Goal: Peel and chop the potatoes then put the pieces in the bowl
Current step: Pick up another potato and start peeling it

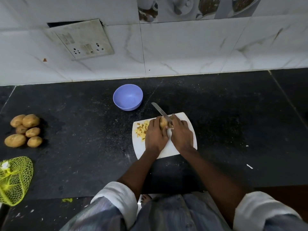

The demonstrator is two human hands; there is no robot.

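A brown potato (163,122) lies on the white cutting board (168,151), and my left hand (155,135) grips it from the left. My right hand (181,133) grips a knife (160,111); its handle is hidden in the fist. The blade points up-left across the top of the potato. A small heap of chopped potato pieces (141,130) lies on the board's left side, beside my left hand. The purple bowl (128,97) stands empty on the counter just beyond the board, to its upper left.
Several whole potatoes (25,130) lie in a cluster at the counter's far left. A yellow-green mesh bag (14,180) lies at the left front edge. The tiled wall with a switch plate (81,40) closes the back. The black counter (233,122) stretches to the right.
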